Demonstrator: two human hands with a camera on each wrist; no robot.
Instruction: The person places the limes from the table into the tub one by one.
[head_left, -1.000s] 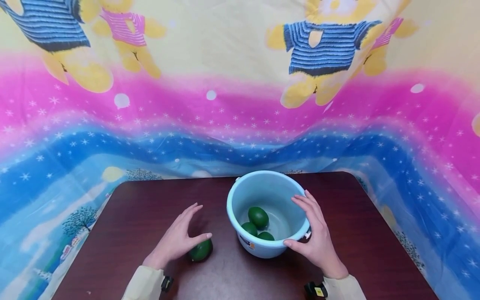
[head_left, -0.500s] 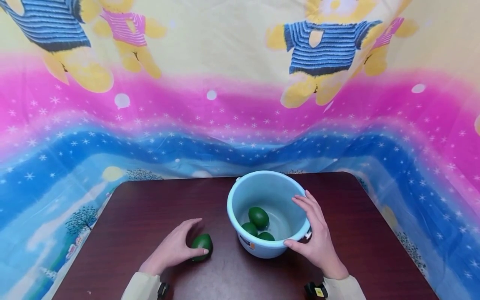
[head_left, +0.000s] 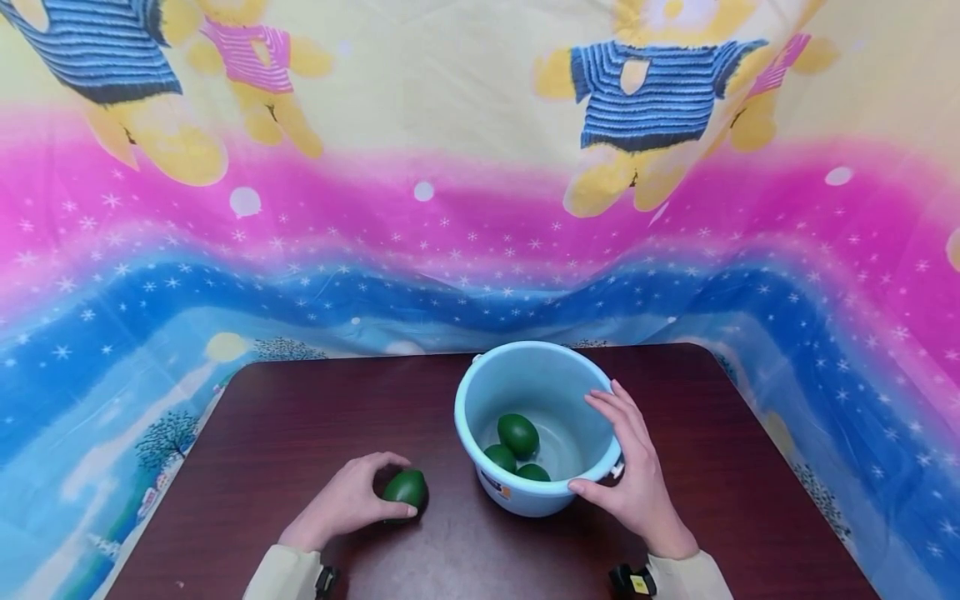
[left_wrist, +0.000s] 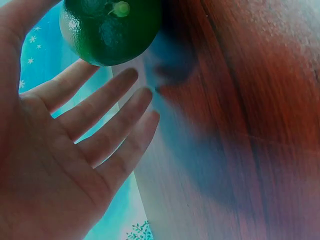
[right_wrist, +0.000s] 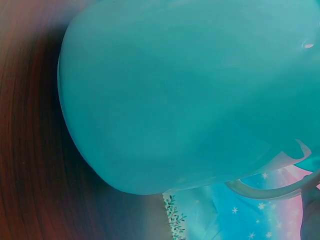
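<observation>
In the head view my left hand (head_left: 352, 500) holds a dark green lime (head_left: 405, 492) near the table's front, thumb on its near side and fingers behind. The left wrist view shows the lime's dimpled peel and pale stem end (left_wrist: 121, 8), with the other fingers spread below it. My right hand (head_left: 633, 479) grips the right rim of a light blue bucket (head_left: 491, 375), its thumb at the near edge and fingertips over the opening. Inside the bucket lie three more limes (head_left: 517, 436). The bucket's outer wall (right_wrist: 165, 100) fills most of the right wrist view.
A dark brown wooden table (head_left: 315, 417) carries everything. Behind it hangs a cartoon-printed cloth (head_left: 420, 225) that also runs down both sides. The bucket's handle (right_wrist: 275, 192) shows at the lower right of the right wrist view.
My left hand has come down over the lime, and its thumb and fingers have closed around it. The right hand and the bucket have stayed in place.
</observation>
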